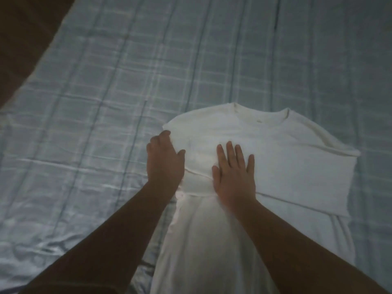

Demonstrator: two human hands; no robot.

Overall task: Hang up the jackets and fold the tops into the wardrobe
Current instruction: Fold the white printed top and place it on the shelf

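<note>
A white short-sleeved T-shirt (275,158) lies flat on a pale blue checked bed sheet (95,102), filling the view from the centre down to 6 o'clock, with its collar towards 1 o'clock and its left side already turned inward. The left hand (164,158), at the shirt's 9 o'clock edge, grips that fold, thumb on top and fingers curled at the edge. The right hand (233,172) lies just beside it, fingers straight and slightly spread, pressing the cloth flat. The 3 o'clock sleeve is still unfolded. If the right palm lifts too soon, the turned-in side may spring open. Dragging the soft cloth could also wrinkle the loose sheet and skew the fold.
</note>
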